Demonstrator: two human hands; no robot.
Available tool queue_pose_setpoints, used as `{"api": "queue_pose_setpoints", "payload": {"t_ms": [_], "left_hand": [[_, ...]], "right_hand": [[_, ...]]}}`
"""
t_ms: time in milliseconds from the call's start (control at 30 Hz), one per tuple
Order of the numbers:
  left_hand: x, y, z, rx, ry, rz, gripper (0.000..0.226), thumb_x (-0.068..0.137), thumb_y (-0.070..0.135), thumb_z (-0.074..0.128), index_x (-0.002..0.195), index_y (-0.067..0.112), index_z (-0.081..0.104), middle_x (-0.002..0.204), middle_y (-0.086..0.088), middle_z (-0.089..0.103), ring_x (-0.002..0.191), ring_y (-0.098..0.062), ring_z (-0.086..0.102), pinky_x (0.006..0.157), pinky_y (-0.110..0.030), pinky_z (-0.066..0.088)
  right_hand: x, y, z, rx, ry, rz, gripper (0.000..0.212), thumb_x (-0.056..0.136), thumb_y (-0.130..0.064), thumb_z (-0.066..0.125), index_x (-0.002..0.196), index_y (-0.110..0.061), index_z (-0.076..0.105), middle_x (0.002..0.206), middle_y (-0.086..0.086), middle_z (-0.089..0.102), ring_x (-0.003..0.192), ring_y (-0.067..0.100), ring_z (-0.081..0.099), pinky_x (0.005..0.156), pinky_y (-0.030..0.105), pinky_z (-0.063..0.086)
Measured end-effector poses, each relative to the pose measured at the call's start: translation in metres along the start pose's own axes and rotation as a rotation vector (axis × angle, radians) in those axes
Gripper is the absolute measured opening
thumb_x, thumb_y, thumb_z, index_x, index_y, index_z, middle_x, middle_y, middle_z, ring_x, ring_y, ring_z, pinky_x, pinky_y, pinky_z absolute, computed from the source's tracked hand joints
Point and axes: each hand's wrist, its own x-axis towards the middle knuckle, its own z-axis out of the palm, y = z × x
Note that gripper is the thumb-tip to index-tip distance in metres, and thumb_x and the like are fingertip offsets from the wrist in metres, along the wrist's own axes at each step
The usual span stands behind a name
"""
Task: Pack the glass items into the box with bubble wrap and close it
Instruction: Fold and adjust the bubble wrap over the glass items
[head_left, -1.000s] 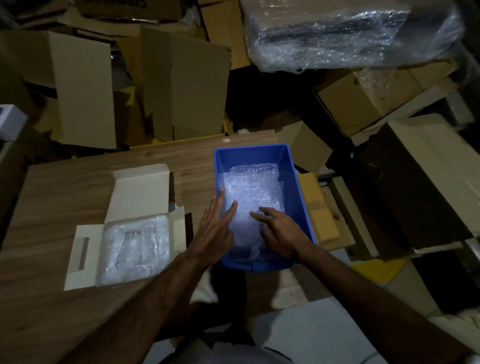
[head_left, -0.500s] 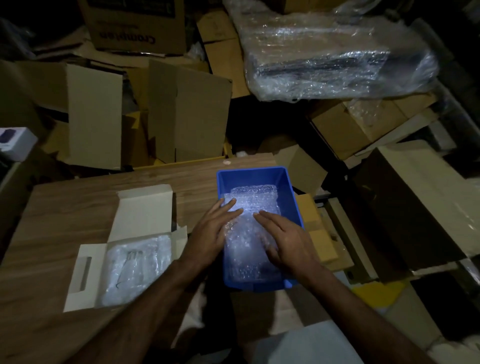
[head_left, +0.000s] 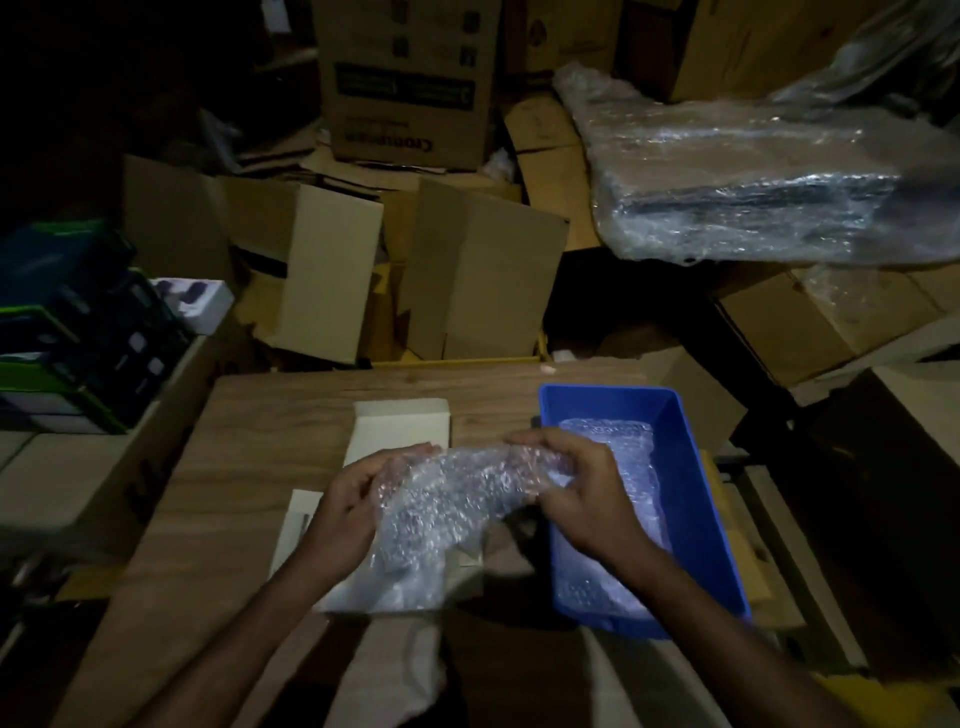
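Observation:
A sheet of bubble wrap hangs between my two hands above the wooden table. My left hand grips its left edge and my right hand grips its right edge. It droops over the open white box, whose lid flap lies back; the box's inside is mostly hidden by the sheet. To the right stands a blue plastic bin with more bubble wrap lying in it. No glass item is plainly visible.
Stacks of brown cardboard boxes crowd the space behind the table. A large plastic-wrapped bundle sits at the upper right. Dark product boxes fill a carton at the left. More cartons lie to the right.
Both hands were pressing on the bubble wrap in the blue bin. They have lifted a sheet out and carried it left, over the white box. The camera view has tilted up.

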Motion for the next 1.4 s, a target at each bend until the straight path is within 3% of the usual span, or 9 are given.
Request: {"api": "queue_pose_setpoints", "payload": {"t_ms": [167,333,500,733,900,1033,1100,1233,1400], "left_hand": [[-0.001,-0.009,-0.025,-0.247,0.291,-0.366,0.023,0.101,0.001,0.051,0.101,0.008,0.073,0.088,-0.007,0.078,0.080,-0.022,0.073,0.067,-0.030,0.060],[-0.004,-0.041,-0.047,-0.303,0.402,-0.590,0.042,0.099,0.041,0.061,0.083,0.003,0.070,0.071,-0.012,0.067,0.064,-0.025,0.062,0.062,-0.031,0.047],[-0.022,-0.054,-0.062,-0.070,0.420,-0.552,0.025,0.100,0.027,0.061,0.083,0.009,0.065,0.053,0.006,0.061,0.045,-0.006,0.053,0.042,-0.014,0.039],[-0.033,-0.066,-0.098,-0.083,0.255,-0.380,0.042,0.100,0.003,0.058,0.133,0.027,0.050,0.104,-0.014,0.072,0.079,-0.015,0.064,0.064,-0.023,0.051],[-0.039,-0.062,-0.123,0.022,-0.116,-0.476,0.074,0.071,0.010,0.090,0.137,0.023,0.060,0.124,-0.002,0.071,0.114,-0.011,0.068,0.096,-0.032,0.057],[-0.036,-0.061,-0.123,0.512,-0.130,-0.303,0.023,0.076,0.032,0.086,0.095,0.021,0.080,0.093,0.002,0.076,0.087,-0.007,0.071,0.078,-0.036,0.060],[-0.035,-0.064,-0.128,0.585,-0.126,-0.230,0.026,0.080,0.049,0.075,0.084,0.024,0.078,0.104,0.004,0.068,0.100,-0.004,0.061,0.081,-0.031,0.053],[-0.040,-0.050,-0.124,0.107,-0.164,-0.354,0.013,0.097,0.019,0.066,0.091,0.015,0.077,0.105,0.009,0.073,0.091,0.002,0.067,0.077,-0.018,0.051],[-0.048,-0.068,-0.115,-0.100,-0.123,-0.434,0.031,0.102,0.028,0.057,0.110,0.002,0.071,0.104,-0.023,0.075,0.093,-0.034,0.072,0.083,-0.039,0.056]], "right_hand": [[0.028,-0.025,0.056,0.515,-0.009,0.565,0.036,0.080,-0.021,0.081,0.112,-0.010,0.067,0.099,0.005,0.077,0.085,0.021,0.076,0.073,0.029,0.061],[0.011,-0.013,0.099,0.410,-0.132,0.715,0.038,0.082,-0.015,0.082,0.115,-0.020,0.064,0.109,-0.001,0.071,0.081,0.004,0.074,0.061,0.015,0.054],[0.005,0.008,0.126,0.374,0.040,0.818,0.061,0.084,-0.021,0.083,0.134,-0.019,0.048,0.106,-0.012,0.060,0.080,0.001,0.067,0.056,0.014,0.051],[-0.004,0.016,0.119,0.303,-0.189,0.565,0.060,0.078,-0.007,0.085,0.130,-0.028,0.064,0.118,0.005,0.070,0.108,0.020,0.069,0.087,0.030,0.060],[-0.001,0.019,0.126,-0.214,-0.305,0.448,0.063,0.068,-0.017,0.093,0.126,-0.024,0.068,0.121,-0.016,0.061,0.113,0.001,0.060,0.085,0.006,0.045],[0.004,0.014,0.128,-0.244,-0.352,0.423,0.010,0.080,-0.023,0.085,0.088,-0.022,0.079,0.081,-0.016,0.070,0.070,-0.007,0.062,0.064,0.015,0.047],[0.006,0.013,0.123,-0.139,-0.405,0.412,0.019,0.085,-0.022,0.080,0.068,-0.019,0.074,0.064,-0.009,0.068,0.057,0.002,0.060,0.058,0.023,0.046],[-0.001,0.009,0.114,0.246,-0.348,0.578,0.023,0.095,-0.023,0.070,0.102,-0.001,0.072,0.098,0.013,0.077,0.089,0.027,0.073,0.079,0.035,0.058],[-0.014,0.007,0.131,0.415,-0.189,0.673,0.029,0.091,-0.018,0.072,0.115,-0.004,0.063,0.103,0.019,0.073,0.083,0.026,0.073,0.065,0.029,0.060]]}}
